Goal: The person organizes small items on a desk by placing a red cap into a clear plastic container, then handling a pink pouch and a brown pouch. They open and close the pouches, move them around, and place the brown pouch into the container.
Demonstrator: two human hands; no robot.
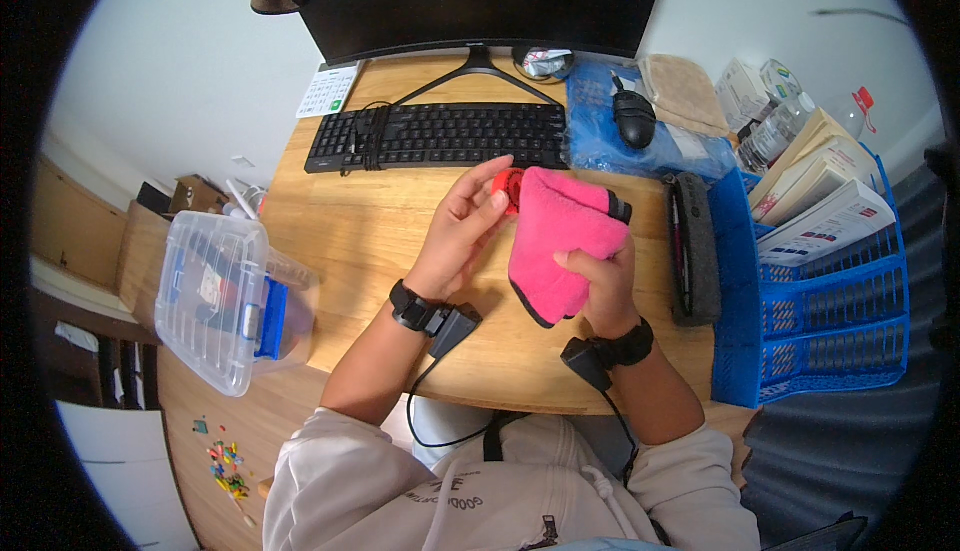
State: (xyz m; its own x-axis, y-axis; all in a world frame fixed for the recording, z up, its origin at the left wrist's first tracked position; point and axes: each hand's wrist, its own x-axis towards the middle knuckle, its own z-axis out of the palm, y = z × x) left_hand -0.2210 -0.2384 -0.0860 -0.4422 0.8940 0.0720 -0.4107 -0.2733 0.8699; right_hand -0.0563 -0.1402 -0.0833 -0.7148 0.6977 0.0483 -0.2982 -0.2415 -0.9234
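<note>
Between the thumb and fingers of my left hand (465, 221) is a small round red object (510, 189), dark on its inner face; its exact kind is unclear. My right hand (609, 284) grips a folded pink cloth (562, 232) with black edging, thumb on top. The cloth's upper left edge meets the red object and hides part of it. Both hands are above the wooden desk (360, 251), in front of a black keyboard (465, 133) with its cable bundled on it. Each wrist wears a black strap with a cabled device.
A monitor (480, 3) stands at the back. Rightward are a black mouse (634, 119) on blue plastic packaging, a grey pencil case (691, 251) and a blue file rack (832, 326) with papers. A clear lidded box (217, 303) is at the left edge. Small colourful pieces (229, 468) lie on the floor.
</note>
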